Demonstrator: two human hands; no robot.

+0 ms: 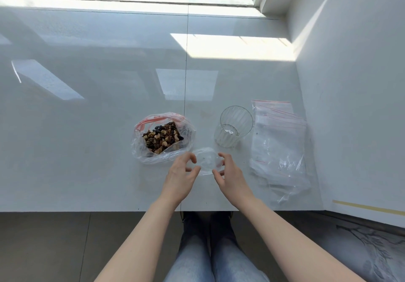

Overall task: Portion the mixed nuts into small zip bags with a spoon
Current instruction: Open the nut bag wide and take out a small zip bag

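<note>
Both forearms are bare, with no sleeves reaching them. At the bottom centre of the frame, light blue denim jeans (210, 264) cover the legs, above dark shoes (208, 222) on the floor.

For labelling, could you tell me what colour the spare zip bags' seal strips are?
Red, on the zip bags; head view.

Nuts (163, 138) left of glass (233, 126)
</note>
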